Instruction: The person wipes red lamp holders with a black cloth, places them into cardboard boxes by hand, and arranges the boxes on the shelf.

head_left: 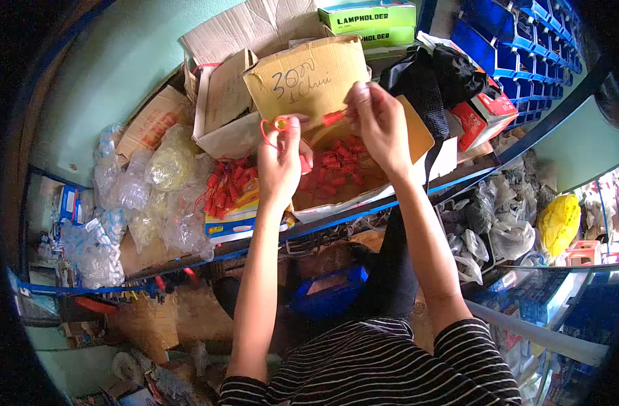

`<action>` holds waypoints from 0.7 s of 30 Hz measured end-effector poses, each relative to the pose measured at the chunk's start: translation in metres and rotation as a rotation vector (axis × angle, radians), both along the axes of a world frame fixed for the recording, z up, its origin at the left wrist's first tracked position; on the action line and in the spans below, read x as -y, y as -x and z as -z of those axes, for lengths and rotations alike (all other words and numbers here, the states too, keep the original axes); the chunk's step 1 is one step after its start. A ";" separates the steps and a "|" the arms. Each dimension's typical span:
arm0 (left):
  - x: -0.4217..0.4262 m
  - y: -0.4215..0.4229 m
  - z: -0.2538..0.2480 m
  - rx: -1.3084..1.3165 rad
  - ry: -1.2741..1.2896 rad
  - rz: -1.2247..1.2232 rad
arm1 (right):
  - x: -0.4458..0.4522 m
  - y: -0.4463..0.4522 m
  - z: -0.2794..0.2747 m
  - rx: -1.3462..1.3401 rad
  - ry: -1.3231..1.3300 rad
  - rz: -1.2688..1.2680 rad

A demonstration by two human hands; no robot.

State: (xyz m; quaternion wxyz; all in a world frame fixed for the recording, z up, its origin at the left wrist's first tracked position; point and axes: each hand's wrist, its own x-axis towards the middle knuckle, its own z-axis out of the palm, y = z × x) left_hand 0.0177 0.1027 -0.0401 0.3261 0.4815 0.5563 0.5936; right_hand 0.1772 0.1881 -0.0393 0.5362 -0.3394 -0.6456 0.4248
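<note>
My left hand (280,169) is closed round a small red lamp socket (280,124), whose brass-coloured inside faces up. A thin red wire loops out beside it, and more red shows in the palm. Raised to the right, my right hand (379,128) has thumb and forefinger pinched together. A small red piece (333,118) sticks out to the left of those fingers; its exact kind is unclear. Below both hands is an open cardboard box (418,128) with many red sockets (340,162) inside. To the left, a bunch of red wired sockets (228,186) lies on a blue and yellow box (235,227).
Clear plastic bags (174,166) of parts crowd the left of the bench. Behind stand cardboard boxes (221,101) and green lampholder boxes (370,17). A black bag (424,78) and a red box (485,118) are at right, with blue bins (526,68) beyond.
</note>
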 end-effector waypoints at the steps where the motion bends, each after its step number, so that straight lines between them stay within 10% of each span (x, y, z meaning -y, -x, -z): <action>1: -0.002 0.005 0.003 0.005 -0.014 0.004 | 0.000 -0.002 -0.002 -0.053 0.023 0.055; 7: -0.004 0.008 0.017 -0.237 0.146 -0.008 | 0.008 -0.001 -0.011 0.206 -0.460 -0.157; 9: -0.007 0.013 0.021 -0.508 0.067 0.074 | 0.013 0.004 -0.007 0.208 -0.201 -0.334; 21: 0.004 0.012 0.007 0.081 0.028 0.073 | 0.006 0.006 -0.005 -0.125 -0.130 0.087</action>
